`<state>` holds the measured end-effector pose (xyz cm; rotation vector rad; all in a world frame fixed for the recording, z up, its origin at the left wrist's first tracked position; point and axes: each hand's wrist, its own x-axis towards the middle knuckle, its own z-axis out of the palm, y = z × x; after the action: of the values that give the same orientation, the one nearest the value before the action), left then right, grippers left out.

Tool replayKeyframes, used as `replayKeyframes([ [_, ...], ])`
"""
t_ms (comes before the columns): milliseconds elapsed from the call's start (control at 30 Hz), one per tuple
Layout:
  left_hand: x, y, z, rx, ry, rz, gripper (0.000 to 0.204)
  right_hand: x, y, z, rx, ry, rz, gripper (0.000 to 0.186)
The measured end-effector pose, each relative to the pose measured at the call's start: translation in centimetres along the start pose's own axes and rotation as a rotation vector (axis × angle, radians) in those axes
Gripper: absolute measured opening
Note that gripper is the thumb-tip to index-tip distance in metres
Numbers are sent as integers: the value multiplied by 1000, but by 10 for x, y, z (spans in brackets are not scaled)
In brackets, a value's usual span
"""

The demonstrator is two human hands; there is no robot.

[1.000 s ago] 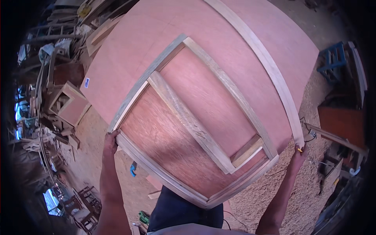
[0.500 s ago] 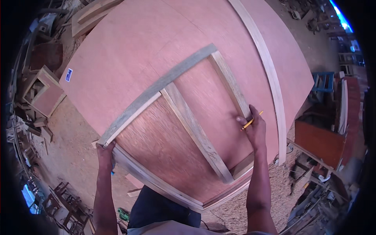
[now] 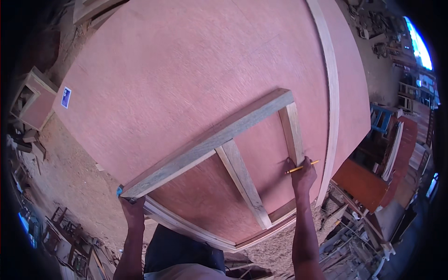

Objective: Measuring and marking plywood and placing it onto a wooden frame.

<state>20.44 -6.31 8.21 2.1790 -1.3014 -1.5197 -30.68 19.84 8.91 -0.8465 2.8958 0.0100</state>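
A wooden frame (image 3: 219, 128) of a long rail with shorter crosspieces stands tilted over a big pinkish plywood sheet (image 3: 177, 74). My left hand (image 3: 133, 212) is closed round the frame's near left corner, its fingers partly hidden underneath. A small bit of blue (image 3: 119, 191) shows beside that corner. My right hand (image 3: 303, 177) grips the near end of the right crosspiece (image 3: 291, 130). A yellow pencil (image 3: 293, 170) is tucked across the fingers of the same hand. The middle crosspiece (image 3: 242, 182) runs from the rail toward my body.
A long pale wooden strip (image 3: 330, 70) lies along the right part of the sheet. Several wooden pieces and a small panelled frame (image 3: 37, 100) lie on the dusty ground at left. An orange-brown board (image 3: 359, 184) and a blue stool-like frame (image 3: 381, 119) stand at right.
The frame's long rail has swung nearer to me and to the right, showing more of its broad face. Both hands keep their hold, and my view has shifted a little.
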Motion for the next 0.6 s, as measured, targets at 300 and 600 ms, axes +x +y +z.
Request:
replayKeyframes([
  [300, -6, 13, 9, 29, 84, 1, 55, 2, -6, 1, -31, -49, 108, 51],
  [600, -2, -19, -13, 87, 136, -36, 64, -5, 4, 30, 121, -158, 148, 44],
])
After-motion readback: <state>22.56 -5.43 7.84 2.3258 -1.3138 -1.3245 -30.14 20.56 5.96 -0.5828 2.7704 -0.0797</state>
